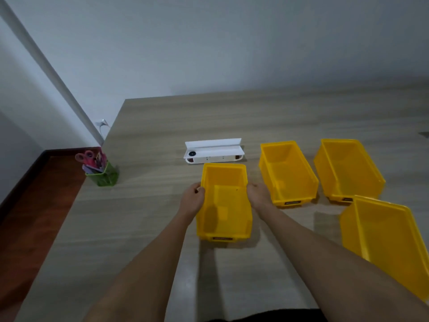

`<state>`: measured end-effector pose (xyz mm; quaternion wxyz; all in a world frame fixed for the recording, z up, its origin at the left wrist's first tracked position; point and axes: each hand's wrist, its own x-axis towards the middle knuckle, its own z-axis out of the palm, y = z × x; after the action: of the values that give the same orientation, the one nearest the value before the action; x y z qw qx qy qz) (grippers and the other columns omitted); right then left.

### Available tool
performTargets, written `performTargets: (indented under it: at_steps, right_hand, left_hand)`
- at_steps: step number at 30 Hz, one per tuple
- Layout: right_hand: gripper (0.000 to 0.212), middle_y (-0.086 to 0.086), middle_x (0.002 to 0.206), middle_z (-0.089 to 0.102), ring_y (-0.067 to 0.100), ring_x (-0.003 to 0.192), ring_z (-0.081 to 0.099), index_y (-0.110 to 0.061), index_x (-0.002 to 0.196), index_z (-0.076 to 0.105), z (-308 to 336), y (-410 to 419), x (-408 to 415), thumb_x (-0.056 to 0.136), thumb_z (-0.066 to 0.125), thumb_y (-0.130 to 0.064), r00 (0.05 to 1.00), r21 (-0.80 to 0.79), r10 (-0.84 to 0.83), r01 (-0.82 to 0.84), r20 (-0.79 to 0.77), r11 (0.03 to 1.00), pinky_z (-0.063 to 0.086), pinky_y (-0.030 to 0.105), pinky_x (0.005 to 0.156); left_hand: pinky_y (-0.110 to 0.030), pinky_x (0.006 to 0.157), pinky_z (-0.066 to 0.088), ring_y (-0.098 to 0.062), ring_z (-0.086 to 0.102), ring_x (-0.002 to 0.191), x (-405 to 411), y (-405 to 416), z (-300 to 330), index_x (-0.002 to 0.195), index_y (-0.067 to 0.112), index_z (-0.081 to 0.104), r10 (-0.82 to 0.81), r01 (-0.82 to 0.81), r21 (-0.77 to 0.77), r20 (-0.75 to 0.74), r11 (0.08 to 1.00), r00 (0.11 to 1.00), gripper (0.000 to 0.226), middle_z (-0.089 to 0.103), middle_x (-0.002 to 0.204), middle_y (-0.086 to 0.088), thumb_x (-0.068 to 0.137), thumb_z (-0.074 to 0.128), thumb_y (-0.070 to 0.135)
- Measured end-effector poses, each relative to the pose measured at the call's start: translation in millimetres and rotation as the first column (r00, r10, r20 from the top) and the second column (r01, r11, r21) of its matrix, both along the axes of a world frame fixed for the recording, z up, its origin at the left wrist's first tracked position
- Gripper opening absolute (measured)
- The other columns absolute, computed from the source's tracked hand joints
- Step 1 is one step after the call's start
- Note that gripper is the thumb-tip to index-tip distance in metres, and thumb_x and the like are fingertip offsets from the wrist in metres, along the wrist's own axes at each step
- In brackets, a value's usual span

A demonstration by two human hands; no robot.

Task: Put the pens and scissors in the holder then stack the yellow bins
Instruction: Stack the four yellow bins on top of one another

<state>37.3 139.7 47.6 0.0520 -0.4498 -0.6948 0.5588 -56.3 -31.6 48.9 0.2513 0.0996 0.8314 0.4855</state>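
Note:
Several yellow bins stand open on the wooden table (144, 228). My left hand (193, 199) grips the left wall of the nearest middle bin (224, 219) and my right hand (259, 194) grips its right wall. A second bin (287, 173) sits just right of it, a third bin (348, 168) further right, and a fourth bin (385, 242) lies at the near right. A green holder (103, 174) at the table's left edge contains red-handled scissors (86, 157) and pens (100, 159).
A white open case (214, 151) lies just behind the held bin. The table's left edge drops to a reddish wood floor (34, 205). A grey wall rises behind the table's far edge.

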Motion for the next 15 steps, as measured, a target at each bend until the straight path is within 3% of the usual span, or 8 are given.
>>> performTargets:
  at_steps: [2,4,6,10,12,15]
  right_hand:
    - [0.029,0.013,0.063,0.053,0.033,0.059,0.048,-0.012,0.058,0.05,-7,7,-24,0.086,0.047,-0.012,0.999,-0.039,0.035,-0.036,-0.037,0.999,0.04,0.043,0.056]
    - [0.017,0.013,0.079,0.073,0.041,0.08,0.069,-0.017,0.08,0.074,-20,17,-46,0.079,0.058,-0.019,0.994,-0.103,0.062,-0.071,-0.086,0.992,0.059,0.056,0.067]
    - [0.019,0.009,0.089,0.077,0.038,0.089,0.073,-0.024,0.092,0.077,-21,20,-60,0.078,0.065,-0.019,0.987,-0.154,0.067,-0.089,-0.144,0.984,0.06,0.058,0.074]
    - [0.025,0.0,0.094,0.078,0.028,0.09,0.074,-0.033,0.098,0.075,-23,26,-84,0.084,0.064,-0.016,0.987,-0.145,0.052,-0.075,-0.154,0.987,0.06,0.054,0.078]
    - [0.022,-0.001,0.098,0.078,0.025,0.093,0.073,-0.031,0.104,0.075,-22,27,-93,0.086,0.066,-0.019,0.986,-0.107,0.069,-0.085,-0.149,0.991,0.06,0.052,0.082]
    - [0.026,0.004,0.105,0.075,0.023,0.096,0.069,-0.018,0.114,0.072,-11,23,-99,0.091,0.063,-0.01,0.989,-0.037,0.068,-0.073,-0.132,0.997,0.058,0.044,0.086]
  left_hand:
    - [-0.045,0.093,0.05,-0.027,0.061,0.1,-23,3,1,0.129,0.016,0.057,0.001,-0.001,0.006,-0.006,1.0,1.0,0.035,0.065,0.112,-0.007,0.099,0.039,0.021]
    - [-0.044,0.092,0.052,-0.026,0.062,0.099,-43,5,2,0.132,0.017,0.054,0.012,-0.012,0.013,-0.003,1.0,1.0,0.037,0.065,0.115,-0.008,0.099,0.04,0.02]
    - [-0.04,0.086,0.05,-0.024,0.059,0.095,-60,8,1,0.135,0.017,0.052,0.01,-0.01,0.012,-0.007,1.0,1.0,0.037,0.063,0.11,-0.007,0.099,0.041,0.018]
    - [-0.032,0.07,0.048,-0.021,0.057,0.079,-89,15,-1,0.13,0.019,0.056,-0.027,0.027,0.022,-0.007,0.999,1.0,0.036,0.061,0.085,-0.005,0.098,0.042,0.013]
    - [-0.029,0.063,0.044,-0.019,0.052,0.071,-98,17,-4,0.127,0.023,0.058,-0.054,0.055,0.023,-0.012,0.998,0.998,0.036,0.057,0.076,-0.006,0.097,0.041,0.011]
    - [-0.033,0.068,0.046,-0.021,0.052,0.072,-110,20,-16,0.115,0.03,0.062,-0.1,0.101,0.01,-0.022,0.995,0.995,0.034,0.058,0.078,-0.016,0.096,0.041,0.01]
